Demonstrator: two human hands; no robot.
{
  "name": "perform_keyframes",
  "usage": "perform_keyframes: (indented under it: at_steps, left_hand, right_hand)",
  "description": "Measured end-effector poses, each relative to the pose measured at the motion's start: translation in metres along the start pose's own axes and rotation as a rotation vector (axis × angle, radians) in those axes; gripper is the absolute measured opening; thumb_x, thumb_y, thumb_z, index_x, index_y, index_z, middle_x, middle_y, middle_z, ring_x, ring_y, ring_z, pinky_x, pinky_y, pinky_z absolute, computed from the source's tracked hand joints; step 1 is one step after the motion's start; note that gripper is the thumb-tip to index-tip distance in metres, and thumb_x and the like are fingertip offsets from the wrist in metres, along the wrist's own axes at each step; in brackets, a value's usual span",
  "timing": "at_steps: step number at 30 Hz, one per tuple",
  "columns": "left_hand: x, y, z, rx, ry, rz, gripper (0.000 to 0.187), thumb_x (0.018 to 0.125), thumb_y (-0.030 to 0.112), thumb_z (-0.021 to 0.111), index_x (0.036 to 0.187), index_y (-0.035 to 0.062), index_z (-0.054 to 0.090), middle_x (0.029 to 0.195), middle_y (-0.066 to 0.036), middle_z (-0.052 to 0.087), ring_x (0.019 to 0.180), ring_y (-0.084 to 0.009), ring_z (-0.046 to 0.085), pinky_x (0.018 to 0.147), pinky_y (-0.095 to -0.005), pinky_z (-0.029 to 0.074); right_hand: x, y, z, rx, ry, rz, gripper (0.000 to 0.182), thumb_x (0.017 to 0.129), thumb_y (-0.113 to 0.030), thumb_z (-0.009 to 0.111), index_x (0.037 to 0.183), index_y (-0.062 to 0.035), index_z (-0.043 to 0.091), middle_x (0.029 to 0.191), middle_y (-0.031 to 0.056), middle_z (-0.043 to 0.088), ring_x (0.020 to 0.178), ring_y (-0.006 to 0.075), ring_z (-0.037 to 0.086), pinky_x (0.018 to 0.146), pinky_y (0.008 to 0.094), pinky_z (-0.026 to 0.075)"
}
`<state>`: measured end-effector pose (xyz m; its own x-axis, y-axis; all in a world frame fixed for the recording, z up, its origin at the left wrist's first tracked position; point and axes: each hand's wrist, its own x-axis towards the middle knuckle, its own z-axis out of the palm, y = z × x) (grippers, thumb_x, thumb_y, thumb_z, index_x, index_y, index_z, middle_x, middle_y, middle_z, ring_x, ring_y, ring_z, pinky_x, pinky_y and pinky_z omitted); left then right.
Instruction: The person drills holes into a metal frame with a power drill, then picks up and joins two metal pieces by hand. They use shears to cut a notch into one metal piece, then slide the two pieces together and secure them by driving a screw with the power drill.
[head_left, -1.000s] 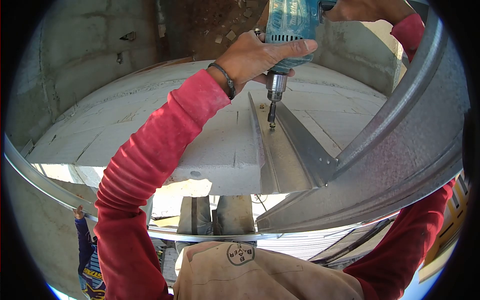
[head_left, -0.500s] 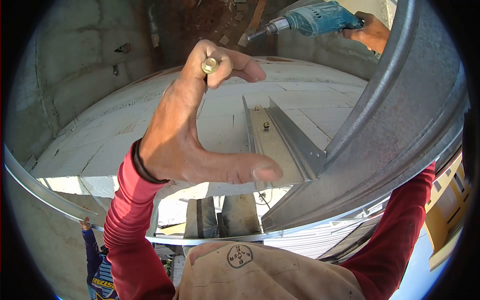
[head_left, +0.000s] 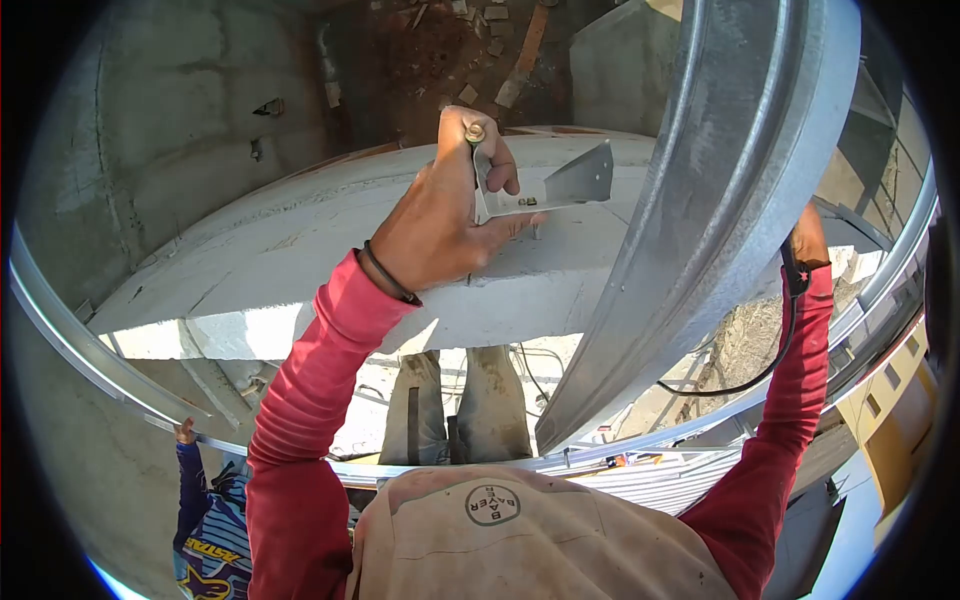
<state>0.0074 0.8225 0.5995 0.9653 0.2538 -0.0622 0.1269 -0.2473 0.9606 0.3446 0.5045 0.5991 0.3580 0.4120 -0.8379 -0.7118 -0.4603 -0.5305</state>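
My left hand (head_left: 455,205) is closed around the near side of a galvanized metal bracket (head_left: 582,182), thumb under it and fingers over its upturned edge. A brass-coloured hex-head screw (head_left: 475,132) sticks up between the fingers of the same hand. Other hex heads (head_left: 527,202) show on the bracket's floor. The bracket sits tilted above the top of a pale block wall (head_left: 330,245). My right hand (head_left: 810,240) is partly hidden behind a curved metal beam (head_left: 740,170). A black cord (head_left: 735,388) hangs from it; the drill's body is out of sight behind the beam.
Below the wall's far side lies a dirt floor with scraps and a board (head_left: 522,65). A long metal rail (head_left: 100,370) curves along the left. Another person's hand (head_left: 185,430) touches it from below. Loose cables lie beneath the wall.
My left hand has moved from over the wall onto the bracket, which now stands tilted. My right hand and the drill have swung down behind the beam, which also shifted in view.
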Motion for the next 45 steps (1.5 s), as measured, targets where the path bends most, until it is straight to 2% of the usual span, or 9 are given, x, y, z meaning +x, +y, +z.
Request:
perform_keyframes:
  at_steps: [10, 12, 13, 17, 23, 30, 33, 38, 45]
  left_hand:
    - [0.002, 0.01, 0.002, 0.025, -0.099, -0.013, 0.063, 0.078, 0.001, 0.084, 0.105, 0.0116, 0.028, 0.086, -0.005, 0.043, 0.079, -0.018, 0.046, 0.078, -0.0331, 0.046]
    - [-0.009, 0.01, 0.002, 0.103, -0.194, -0.078, 0.063, 0.08, 0.002, 0.082, 0.112, 0.0067, 0.028, 0.089, -0.012, 0.05, 0.083, -0.0292, 0.058, 0.078, -0.0429, 0.051]
    - [-0.005, 0.01, 0.006, 0.047, -0.097, -0.071, 0.062, 0.078, 0.0, 0.083, 0.105, 0.0114, 0.028, 0.086, -0.006, 0.044, 0.078, -0.0199, 0.047, 0.08, -0.0355, 0.047]
    - [-0.009, 0.007, 0.011, 0.053, -0.036, -0.015, 0.061, 0.077, -0.003, 0.082, 0.106, 0.0104, 0.03, 0.088, -0.007, 0.046, 0.08, -0.0222, 0.051, 0.081, -0.0359, 0.048]
    - [-0.029, 0.011, 0.007, 0.156, -0.192, 0.1, 0.054, 0.071, -0.013, 0.068, 0.111, 0.0064, 0.036, 0.095, -0.014, 0.051, 0.077, -0.0406, 0.06, 0.067, -0.0453, 0.049]
    - [-0.01, -0.009, 0.001, 0.163, -0.102, 0.24, 0.056, 0.074, -0.007, 0.075, 0.112, 0.0043, 0.036, 0.093, -0.013, 0.053, 0.073, -0.0329, 0.057, 0.063, -0.0394, 0.051]
    - [0.015, -0.018, -0.02, -0.093, 0.248, -0.181, 0.057, 0.078, 0.0, 0.083, 0.107, 0.0077, 0.035, 0.092, -0.009, 0.05, 0.08, -0.0246, 0.054, 0.082, -0.0326, 0.05]
    - [0.002, 0.002, 0.001, 0.278, -0.029, 0.227, 0.052, 0.078, -0.001, 0.08, 0.099, 0.009, 0.034, 0.087, -0.008, 0.049, 0.074, -0.024, 0.05, 0.077, -0.0268, 0.047]
    - [0.014, 0.0, -0.08, 0.406, 0.672, 0.108, 0.049, 0.084, 0.016, 0.085, 0.102, 0.0043, 0.041, 0.085, -0.005, 0.053, 0.077, -0.0178, 0.053, 0.077, -0.0308, 0.048]
  right_hand:
    - [-0.119, 0.035, 0.019, 0.594, -0.13, -0.101, 0.034, 0.105, -0.02, 0.057, 0.131, 0.0009, 0.053, 0.084, 0.0012, 0.05, 0.059, 0.006, 0.053, 0.045, 0.0241, 0.049]
    - [-0.136, 0.049, 0.02, 0.632, -0.156, -0.12, 0.035, 0.106, -0.02, 0.054, 0.133, 0.0018, 0.05, 0.084, 0.0019, 0.049, 0.06, 0.0068, 0.054, 0.046, 0.0251, 0.051]
    - [-0.144, 0.057, 0.022, 0.684, -0.133, -0.142, 0.036, 0.106, -0.02, 0.054, 0.134, 0.002, 0.05, 0.085, 0.002, 0.048, 0.06, 0.0069, 0.053, 0.047, 0.025, 0.05]
    - [-0.17, 0.084, 0.026, 0.779, -0.13, -0.181, 0.038, 0.107, -0.019, 0.051, 0.137, 0.002, 0.044, 0.085, 0.0029, 0.046, 0.061, 0.0079, 0.052, 0.049, 0.0255, 0.049]
    - [-0.168, 0.122, 0.049, 0.98, -0.249, -0.218, 0.036, 0.107, -0.018, 0.048, 0.137, -0.0008, 0.039, 0.086, 0.0033, 0.044, 0.064, 0.0088, 0.052, 0.053, 0.0281, 0.049]
    - [-0.158, 0.134, 0.077, 0.971, -0.274, -0.265, 0.035, 0.107, -0.016, 0.047, 0.138, -0.0021, 0.037, 0.086, 0.0025, 0.044, 0.062, 0.0064, 0.05, 0.051, 0.0257, 0.049]
    - [-0.159, 0.137, 0.079, 0.943, -0.298, -0.298, 0.036, 0.106, -0.016, 0.048, 0.137, -0.0017, 0.037, 0.086, 0.0025, 0.043, 0.062, 0.0065, 0.05, 0.05, 0.0255, 0.049]
    - [-0.172, 0.146, 0.077, 1.015, -0.299, -0.326, 0.035, 0.106, -0.014, 0.048, 0.136, -0.0007, 0.037, 0.086, 0.0028, 0.043, 0.062, 0.0066, 0.05, 0.05, 0.026, 0.049]
    - [-0.218, 0.177, 0.072, 1.121, -0.334, -0.367, 0.034, 0.105, -0.014, 0.05, 0.135, -0.0013, 0.039, 0.085, 0.0018, 0.043, 0.061, 0.0068, 0.049, 0.05, 0.0259, 0.048]
